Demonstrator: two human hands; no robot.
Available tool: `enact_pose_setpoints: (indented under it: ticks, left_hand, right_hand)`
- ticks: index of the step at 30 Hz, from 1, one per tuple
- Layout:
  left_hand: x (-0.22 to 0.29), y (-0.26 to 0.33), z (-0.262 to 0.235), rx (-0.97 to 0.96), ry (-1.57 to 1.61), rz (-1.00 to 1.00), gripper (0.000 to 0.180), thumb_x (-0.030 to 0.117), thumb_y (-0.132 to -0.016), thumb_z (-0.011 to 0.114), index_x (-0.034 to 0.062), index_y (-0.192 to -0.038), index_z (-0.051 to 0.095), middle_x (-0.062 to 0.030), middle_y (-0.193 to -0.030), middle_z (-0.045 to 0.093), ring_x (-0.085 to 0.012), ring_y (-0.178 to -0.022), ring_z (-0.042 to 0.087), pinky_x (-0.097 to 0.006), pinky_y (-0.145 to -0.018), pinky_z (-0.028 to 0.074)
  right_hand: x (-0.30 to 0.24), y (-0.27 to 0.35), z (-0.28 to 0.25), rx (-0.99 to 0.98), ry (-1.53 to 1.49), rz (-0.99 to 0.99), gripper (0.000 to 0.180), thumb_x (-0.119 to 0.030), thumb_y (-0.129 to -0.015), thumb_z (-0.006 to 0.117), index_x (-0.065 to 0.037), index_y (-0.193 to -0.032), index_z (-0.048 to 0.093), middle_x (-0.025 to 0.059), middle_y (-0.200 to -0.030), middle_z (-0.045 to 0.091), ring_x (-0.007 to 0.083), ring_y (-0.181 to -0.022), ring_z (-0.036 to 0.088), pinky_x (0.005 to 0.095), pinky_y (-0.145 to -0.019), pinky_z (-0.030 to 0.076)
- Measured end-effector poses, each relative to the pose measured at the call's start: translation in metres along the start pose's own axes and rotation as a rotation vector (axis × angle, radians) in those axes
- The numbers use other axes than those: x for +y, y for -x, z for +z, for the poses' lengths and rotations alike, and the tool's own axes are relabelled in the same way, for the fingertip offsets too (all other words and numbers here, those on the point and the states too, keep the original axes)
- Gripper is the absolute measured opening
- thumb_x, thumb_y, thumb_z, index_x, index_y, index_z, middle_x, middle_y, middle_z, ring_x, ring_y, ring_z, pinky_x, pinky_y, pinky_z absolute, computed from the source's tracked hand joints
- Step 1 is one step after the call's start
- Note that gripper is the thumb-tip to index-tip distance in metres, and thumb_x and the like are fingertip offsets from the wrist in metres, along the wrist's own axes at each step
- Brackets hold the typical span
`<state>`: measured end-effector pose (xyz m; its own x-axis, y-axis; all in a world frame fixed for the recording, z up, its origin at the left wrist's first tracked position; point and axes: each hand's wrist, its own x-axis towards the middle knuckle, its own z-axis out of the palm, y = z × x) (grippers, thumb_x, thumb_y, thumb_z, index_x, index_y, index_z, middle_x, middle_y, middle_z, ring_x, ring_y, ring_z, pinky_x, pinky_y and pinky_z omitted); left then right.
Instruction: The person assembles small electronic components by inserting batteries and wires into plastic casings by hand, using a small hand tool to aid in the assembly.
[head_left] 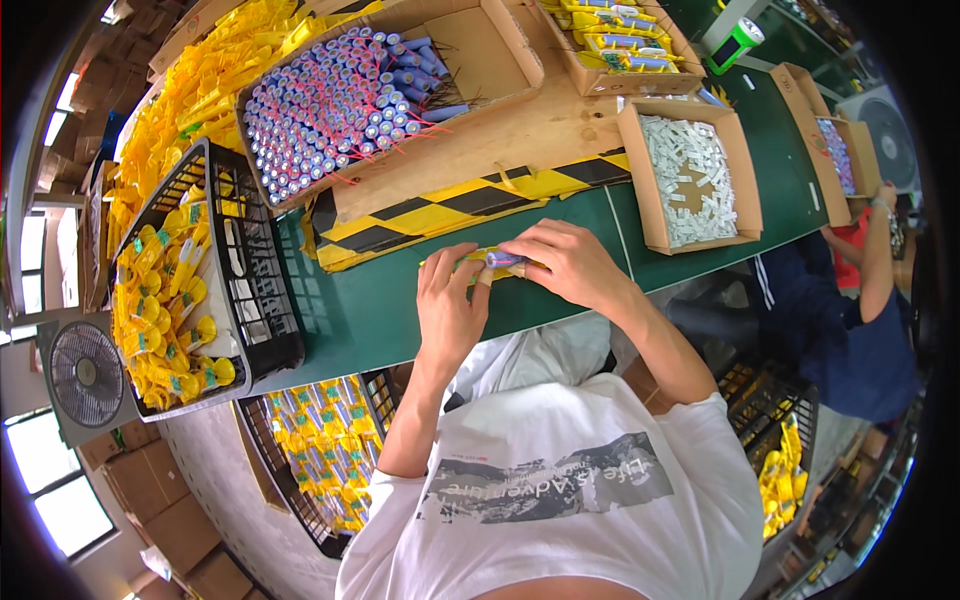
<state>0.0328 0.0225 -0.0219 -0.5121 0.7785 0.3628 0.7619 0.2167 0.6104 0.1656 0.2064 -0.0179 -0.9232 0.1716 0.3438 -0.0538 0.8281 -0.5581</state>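
My left hand [450, 300] and my right hand [568, 262] meet over the green table [360, 320], both gripping one small yellow part [472, 262] with a blue cylindrical cell [503, 259] pressed into it. The left fingers pinch the yellow part's left end; the right fingers cover the cell's right end. Behind them a cardboard box [480, 60] holds several upright blue cells [340, 105] with red wires.
A black crate [260, 290] of yellow parts sits at the left, another crate [300, 490] lies below the table edge. A box of white pieces [740, 170] stands at the right. Yellow-black striped cardboard [440, 205] lies behind my hands. Another person's arm [880, 260] is at the far right.
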Motion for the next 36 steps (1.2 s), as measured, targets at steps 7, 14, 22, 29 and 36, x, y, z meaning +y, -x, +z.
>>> enact_pose_setpoints:
  ticks: [7,14,22,29,36]
  left_hand:
    - [-0.014,0.010,-0.005,0.048,0.132,-0.021,0.015,-0.001,-0.088,0.079,-0.0019,-0.102,0.073,-0.0139,-0.122,0.076,-0.0375,-0.114,0.071,-0.044,-0.100,0.057]
    - [-0.022,0.010,-0.013,-0.021,0.193,-0.020,0.011,-0.003,-0.093,0.074,-0.0030,-0.104,0.071,-0.0143,-0.125,0.076,-0.0393,-0.118,0.072,-0.046,-0.105,0.058]
    - [-0.018,0.007,-0.016,-0.054,0.111,0.006,0.011,-0.004,-0.094,0.071,-0.0026,-0.105,0.068,-0.0146,-0.127,0.074,-0.0405,-0.118,0.071,-0.044,-0.101,0.058]
    - [-0.021,0.011,-0.014,-0.069,0.140,0.023,0.010,-0.003,-0.094,0.068,-0.0014,-0.104,0.065,-0.0161,-0.126,0.071,-0.0434,-0.118,0.068,-0.049,-0.100,0.058]
    - [-0.022,0.006,-0.016,-0.082,0.123,0.032,0.014,-0.006,-0.093,0.070,-0.0015,-0.104,0.064,-0.0152,-0.125,0.073,-0.0401,-0.111,0.071,-0.045,-0.094,0.059]
  right_hand:
    - [-0.012,-0.005,0.002,-0.026,0.127,-0.047,0.038,-0.013,-0.081,0.085,-0.011,-0.118,0.076,0.0012,-0.102,0.072,0.0227,-0.093,0.070,0.0387,-0.082,0.060]
    - [-0.016,-0.001,0.013,0.003,0.206,-0.090,0.041,-0.013,-0.083,0.083,-0.012,-0.123,0.075,0.0010,-0.107,0.070,0.0223,-0.096,0.069,0.0388,-0.083,0.060]
    - [-0.032,-0.004,0.005,-0.165,0.332,0.020,0.036,-0.014,-0.092,0.076,-0.006,-0.126,0.072,0.0046,-0.107,0.068,0.0209,-0.094,0.069,0.0356,-0.080,0.062]
    - [-0.024,0.003,0.010,-0.072,0.283,-0.086,0.041,-0.011,-0.088,0.077,-0.006,-0.128,0.071,0.0052,-0.109,0.068,0.0223,-0.095,0.070,0.0362,-0.080,0.062]
    - [-0.030,-0.003,0.006,-0.204,0.482,-0.123,0.044,-0.011,-0.090,0.072,-0.002,-0.133,0.069,0.0059,-0.113,0.068,0.0237,-0.095,0.069,0.0370,-0.086,0.057]
